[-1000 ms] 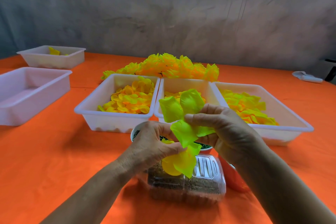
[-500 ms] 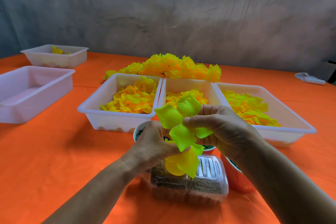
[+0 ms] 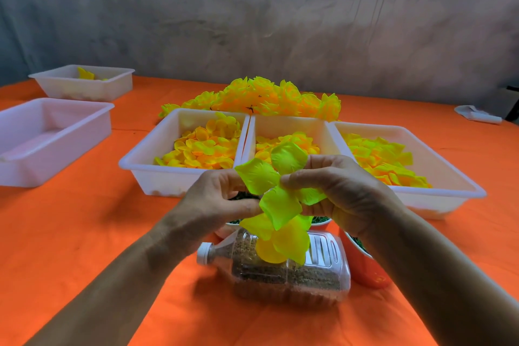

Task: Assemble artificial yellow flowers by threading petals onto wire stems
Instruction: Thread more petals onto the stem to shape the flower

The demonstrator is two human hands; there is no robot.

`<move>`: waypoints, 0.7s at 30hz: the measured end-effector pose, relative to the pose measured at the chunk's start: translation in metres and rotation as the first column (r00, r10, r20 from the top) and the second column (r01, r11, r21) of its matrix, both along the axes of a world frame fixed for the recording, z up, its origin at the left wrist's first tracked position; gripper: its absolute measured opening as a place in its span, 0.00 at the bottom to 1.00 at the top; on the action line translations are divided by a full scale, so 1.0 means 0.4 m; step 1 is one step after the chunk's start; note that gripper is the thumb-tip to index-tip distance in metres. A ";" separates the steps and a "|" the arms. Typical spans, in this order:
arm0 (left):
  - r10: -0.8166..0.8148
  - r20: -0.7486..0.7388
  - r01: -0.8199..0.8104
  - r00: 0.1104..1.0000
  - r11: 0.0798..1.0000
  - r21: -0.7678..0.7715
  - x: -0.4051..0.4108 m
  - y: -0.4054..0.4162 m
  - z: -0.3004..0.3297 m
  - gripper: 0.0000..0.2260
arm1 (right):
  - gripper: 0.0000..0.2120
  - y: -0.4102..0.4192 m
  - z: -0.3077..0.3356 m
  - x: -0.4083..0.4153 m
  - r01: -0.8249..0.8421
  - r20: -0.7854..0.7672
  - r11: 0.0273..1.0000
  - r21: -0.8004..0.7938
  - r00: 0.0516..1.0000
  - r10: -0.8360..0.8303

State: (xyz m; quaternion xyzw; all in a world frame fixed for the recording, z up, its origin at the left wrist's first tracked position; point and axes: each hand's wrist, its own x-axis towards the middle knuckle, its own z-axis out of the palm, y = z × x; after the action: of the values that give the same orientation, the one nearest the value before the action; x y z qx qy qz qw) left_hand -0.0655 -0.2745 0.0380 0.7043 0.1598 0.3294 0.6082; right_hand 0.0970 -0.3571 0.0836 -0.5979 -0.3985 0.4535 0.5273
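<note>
Over the table, bottle cap newly visible

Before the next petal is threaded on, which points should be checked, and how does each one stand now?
1. Left hand pinches the half-built yellow-green fabric flower: ok.
2. Right hand pinches it too: ok.
3. Wire stem visible: cannot tell, hidden by petals.
4. Loose yellow petals remain in the middle white plastic tray: ok.
5. Clear plastic bottle of brown grains lies on its side directly under the flower: not ok if space is needed below.
</note>
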 end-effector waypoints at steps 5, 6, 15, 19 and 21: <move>0.019 0.004 -0.018 1.000 0.992 -0.121 -0.019 0.010 0.035 0.29 | 0.14 0.004 0.000 0.000 0.004 -0.002 1.000 0.003 1.000 -0.004; 0.073 -0.034 -0.077 0.997 0.990 -0.122 -0.011 0.009 0.035 0.32 | 0.15 0.004 -0.001 0.000 0.005 -0.001 1.000 0.000 1.000 -0.005; 0.182 -0.134 -0.211 0.974 0.946 -0.247 0.039 -0.014 0.036 0.13 | 0.18 -0.011 0.009 0.014 -0.078 -0.025 0.997 -0.019 0.997 0.078; 0.193 -0.140 -0.228 0.971 0.924 -0.307 0.046 -0.015 0.043 0.22 | 0.13 -0.011 0.007 0.019 -0.063 -0.139 0.998 -0.003 0.988 0.062; 0.187 -0.139 -0.224 0.972 0.916 -0.333 0.050 -0.016 0.046 0.31 | 0.12 -0.011 0.001 0.020 -0.070 -0.128 0.998 -0.003 0.989 0.069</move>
State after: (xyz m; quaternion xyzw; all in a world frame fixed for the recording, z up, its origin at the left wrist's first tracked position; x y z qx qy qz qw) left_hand -0.0457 -0.2810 0.0564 0.5819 0.3198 0.3211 0.6753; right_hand 0.1049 -0.3614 0.0839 -0.5555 -0.3828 0.5104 0.5333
